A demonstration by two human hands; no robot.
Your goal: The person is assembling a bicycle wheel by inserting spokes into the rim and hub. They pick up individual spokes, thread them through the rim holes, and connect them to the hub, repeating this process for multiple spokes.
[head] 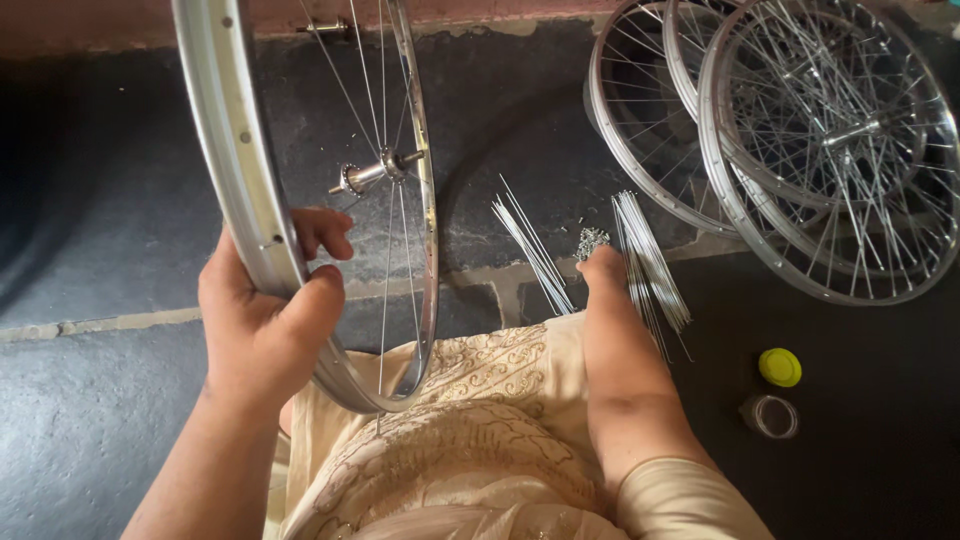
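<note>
Left hand (pixel 262 330), fingers wrapped round shiny silver part-spoked bicycle rim (pixel 240 150), centre-left; light, stiff, slippery-looking. Right hand (pixel 603 268) reaching small metal nipples (pixel 592 240), fingers hidden.

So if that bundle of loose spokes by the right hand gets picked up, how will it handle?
The loose spokes look thin and long, so they would probably flex and splay unless gripped together. Smooth bare metal suggests they may slip. Pushed on the stone floor, they would likely roll and scatter.

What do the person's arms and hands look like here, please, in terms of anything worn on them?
Both hands are bare: the left hand and right hand show no gloves, and no rings or watch are visible. The left forearm is uncovered. The right arm ends in a short cream sleeve, matching the embroidered cream garment.
</note>
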